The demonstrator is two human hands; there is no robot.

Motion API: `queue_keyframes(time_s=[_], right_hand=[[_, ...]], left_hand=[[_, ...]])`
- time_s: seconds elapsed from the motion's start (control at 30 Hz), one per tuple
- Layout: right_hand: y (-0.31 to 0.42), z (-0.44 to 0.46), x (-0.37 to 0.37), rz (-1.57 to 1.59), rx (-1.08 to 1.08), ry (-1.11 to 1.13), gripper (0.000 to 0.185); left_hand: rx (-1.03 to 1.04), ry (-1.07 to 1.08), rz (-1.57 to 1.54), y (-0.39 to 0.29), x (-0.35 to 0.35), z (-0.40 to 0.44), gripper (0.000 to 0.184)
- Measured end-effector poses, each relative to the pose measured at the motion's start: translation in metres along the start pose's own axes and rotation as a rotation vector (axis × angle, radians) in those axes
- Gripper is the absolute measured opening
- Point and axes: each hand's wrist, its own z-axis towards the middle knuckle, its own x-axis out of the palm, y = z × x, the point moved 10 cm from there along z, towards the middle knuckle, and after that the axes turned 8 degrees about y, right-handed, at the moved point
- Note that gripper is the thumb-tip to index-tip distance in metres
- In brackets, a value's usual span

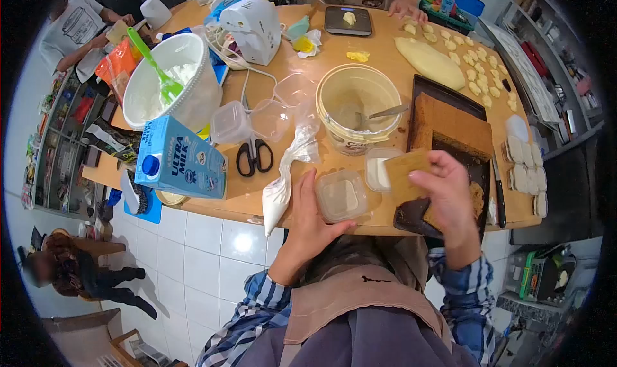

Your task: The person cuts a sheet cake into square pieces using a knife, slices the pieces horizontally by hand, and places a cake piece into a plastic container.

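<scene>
My right hand [450,196] pinches a flat yellow-brown slice of cake [406,177] between thumb and fingers, above the near end of a dark baking tray [409,218]. In that tray lies a large brown sheet cake [453,113] with a section cut out. My left hand [310,216] curves around the left and near sides of a small clear plastic container [342,196], which has some white stuff at the bottom. Partly behind the slice stands another container [377,169] with white cream. A filled piping bag [277,196] lies left of my left hand.
A large tub [347,143] holding a spoon [387,111] stands ahead. Leftward are scissors [254,156], a milk carton [181,158], a white bowl [209,94] and a mixer [252,29]. A knife [499,193] and packed containers [527,168] lie right. Another person's hand [405,8] rests near dough pieces [475,65].
</scene>
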Motion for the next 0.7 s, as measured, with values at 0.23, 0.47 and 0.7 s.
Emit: queue_keyframes(time_s=[0.23,0.47,0.7], right_hand=[[-0.034,0.008,0.076,-0.053,0.055,0.065,0.043],[-0.041,0.008,0.074,-0.081,-0.022,0.061,0.040],[0.003,-0.031,-0.012,-0.289,-0.148,-0.219,0.039]], left_hand=[[0.042,0.006,-0.029,-0.002,-0.016,-0.003,0.113],[0.048,-0.005,-0.114,0.000,-0.001,-0.001,0.111],[-0.017,-0.004,-0.203,0.016,0.004,-0.010,0.117]])
